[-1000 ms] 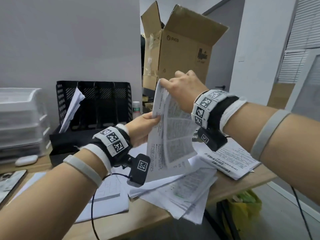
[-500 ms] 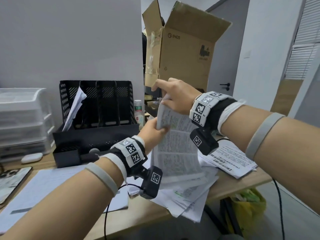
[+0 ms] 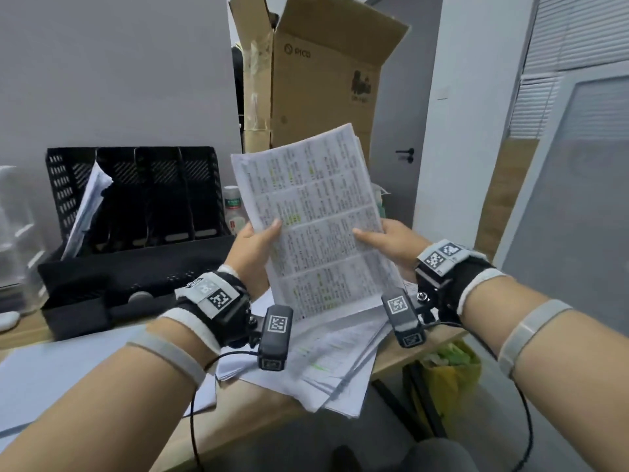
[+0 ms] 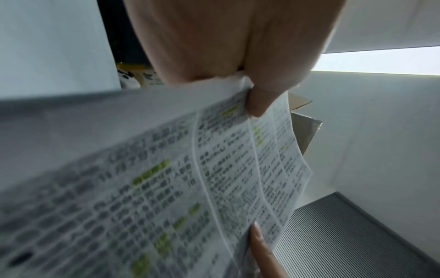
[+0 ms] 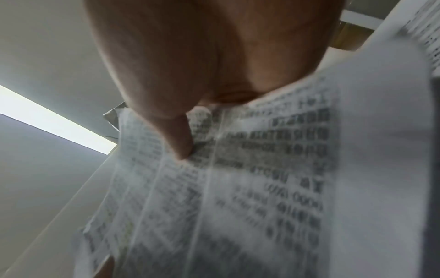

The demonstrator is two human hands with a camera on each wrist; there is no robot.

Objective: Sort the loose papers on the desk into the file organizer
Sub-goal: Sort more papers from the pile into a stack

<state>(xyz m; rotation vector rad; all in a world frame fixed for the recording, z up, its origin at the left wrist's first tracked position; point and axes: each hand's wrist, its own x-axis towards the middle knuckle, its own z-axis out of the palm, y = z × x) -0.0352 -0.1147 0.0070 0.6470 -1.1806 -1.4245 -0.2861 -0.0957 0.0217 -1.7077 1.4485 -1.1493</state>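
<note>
So the printed sheets (image 3: 316, 226) are being held up over the desk (image 3: 258, 400), face-on to the head view, well above the messy pile of papers (image 3: 340, 362) at the desk edge. The left hand (image 3: 253, 253) is clamped on the left edge, thumb on the front, and the right hand (image 3: 391, 241) is pinched on the right edge the same way. The file organizer (image 3: 136, 195) sits off to the left at the back, with one paper (image 3: 86, 209) already leaning in its leftmost slot.

What could go wrong: more than one sheet seems to be gripped, so a back page could slip out if either thumb is eased. The sheets are floppy, so the bottom edge could buckle on a divider if they're fed in at a slant. The pile below hangs over the desk edge and could be knocked off by a wrist camera or cable.

Compared with half a second ago: the sheets were held edge-on and curled, with the right hand up top and the left lower down. Now they've been turned flat and both hands are level at the sides.
</note>
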